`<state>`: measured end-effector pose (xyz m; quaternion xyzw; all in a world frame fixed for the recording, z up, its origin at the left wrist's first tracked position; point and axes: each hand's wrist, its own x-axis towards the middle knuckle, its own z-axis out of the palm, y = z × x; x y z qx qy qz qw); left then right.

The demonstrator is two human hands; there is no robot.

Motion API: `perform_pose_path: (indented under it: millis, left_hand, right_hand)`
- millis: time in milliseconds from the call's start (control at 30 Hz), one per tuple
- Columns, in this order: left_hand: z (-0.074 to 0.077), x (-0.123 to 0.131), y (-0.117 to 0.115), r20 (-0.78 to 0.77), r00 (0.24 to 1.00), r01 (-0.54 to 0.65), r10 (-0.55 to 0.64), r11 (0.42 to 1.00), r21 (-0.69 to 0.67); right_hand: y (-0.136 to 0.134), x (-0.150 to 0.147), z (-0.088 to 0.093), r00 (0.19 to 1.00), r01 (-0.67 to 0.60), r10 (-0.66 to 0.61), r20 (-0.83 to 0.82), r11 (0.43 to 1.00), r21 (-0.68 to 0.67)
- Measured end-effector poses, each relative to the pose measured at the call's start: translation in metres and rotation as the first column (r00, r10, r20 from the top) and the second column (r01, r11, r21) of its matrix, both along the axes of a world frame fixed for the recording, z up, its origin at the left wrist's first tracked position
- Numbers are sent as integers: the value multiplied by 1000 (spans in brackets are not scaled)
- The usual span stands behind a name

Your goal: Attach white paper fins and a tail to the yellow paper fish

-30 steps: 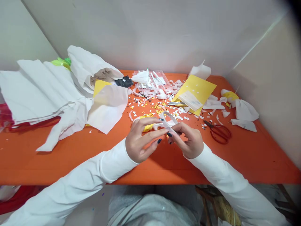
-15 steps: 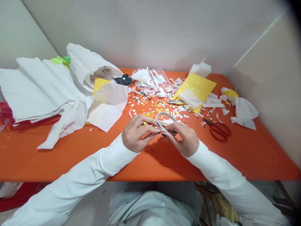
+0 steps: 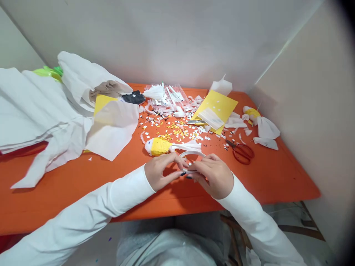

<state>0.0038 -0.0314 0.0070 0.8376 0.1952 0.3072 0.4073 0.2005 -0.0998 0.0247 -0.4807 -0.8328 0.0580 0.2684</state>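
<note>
A thin white ring that looks like a roll of tape [image 3: 192,152] is held low over the table's near side. My left hand [image 3: 166,170] pinches its left side between thumb and fingers. On the opposite side, my right hand [image 3: 212,173] is closed on it too, the fingertips of both hands almost meeting at the near edge. Whether a loose end is between the fingertips is too small to tell. Just beyond the ring lies a yellow-and-white paper figure [image 3: 161,146] with a white pleated tail. Red-handled scissors [image 3: 242,152] rest to the right of my right hand.
White cloth or paper sheets [image 3: 41,107] are heaped at left beside a translucent sheet [image 3: 113,125]. Small scraps [image 3: 177,129] cover the middle of the orange table [image 3: 266,177]. A marker case [image 3: 166,95], yellow card [image 3: 215,107], cutter [image 3: 196,122] and second paper figure [image 3: 260,120] lie behind.
The view has shifted, so the table's things appear further left. Both hands sit lower with the ring, which is tilted flatter. The yellow-and-white figure behind it now shows.
</note>
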Motion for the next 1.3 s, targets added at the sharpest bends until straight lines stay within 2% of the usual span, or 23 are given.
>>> perform_pose_path:
  millis: [167, 333, 467, 600, 700, 800, 1067, 1300]
  left_hand:
    - [-7, 1, 3, -7, 1000, 14, -13, 983, 184]
    - [-6, 0, 6, 21, 999, 34, -44, 943, 330]
    - [-3, 0, 5, 61, 998, -33, 15, 951, 309]
    - [-2, 1, 6, 38, 993, -120, 115, 923, 365]
    - [-1, 0, 6, 34, 988, -150, 147, 917, 369]
    - [0, 0, 6, 35, 987, -157, 154, 930, 331]
    - [1, 0, 2, -4, 987, -161, 162, 980, 117]
    - [-2, 0, 2, -47, 994, -89, 101, 971, 223]
  right_hand:
    - [-7, -3, -1, 990, 58, -68, 125, 995, 76]
    - [-8, -3, 3, 981, 89, -106, 165, 990, 106]
    - [-9, -5, 5, 982, 100, -121, 145, 984, 146]
    - [-9, -8, 3, 980, 120, -143, 140, 980, 159]
    - [-7, -10, 2, 979, 137, -157, 128, 978, 154]
    - [-6, -11, 2, 978, 159, -176, 110, 977, 145]
    - [-3, -13, 2, 969, 176, -204, 139, 965, 193]
    - [0, -11, 3, 958, 161, -201, 203, 967, 199]
